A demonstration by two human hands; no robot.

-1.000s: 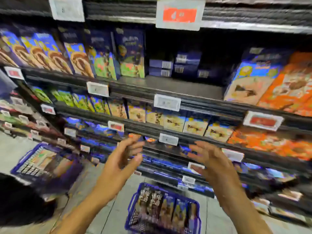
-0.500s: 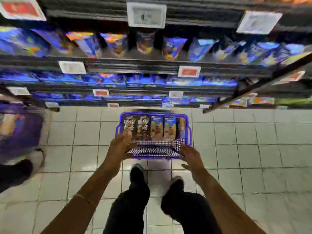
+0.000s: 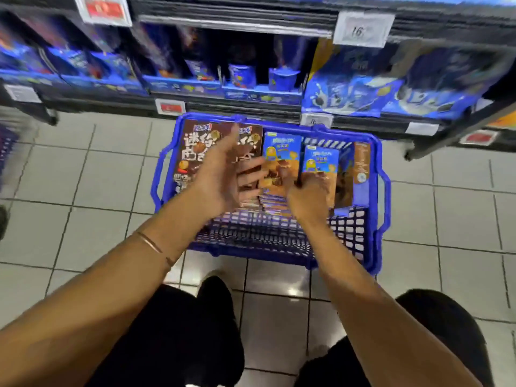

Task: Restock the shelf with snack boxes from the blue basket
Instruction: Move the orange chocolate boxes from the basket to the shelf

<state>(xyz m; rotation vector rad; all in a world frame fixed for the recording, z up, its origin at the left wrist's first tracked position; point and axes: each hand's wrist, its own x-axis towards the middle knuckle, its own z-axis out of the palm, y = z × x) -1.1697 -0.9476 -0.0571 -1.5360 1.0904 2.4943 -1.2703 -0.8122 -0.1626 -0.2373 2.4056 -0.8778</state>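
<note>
Fingers [image 3: 251,170] of the left hand [image 3: 220,177] are spread and loose, holding nothing, hovering over the brown snack boxes [image 3: 195,146] at the far left of the blue basket [image 3: 377,191]. Those of the right hand [image 3: 308,194] bend down among the blue snack boxes [image 3: 282,146] just to the right (blur hides whether they actually grip one). All the boxes stand upright along the basket's far wall. The basket sits on the tiled floor [image 3: 97,177], just in front of the bottom shelf [image 3: 251,107], which holds blue packs.
</note>
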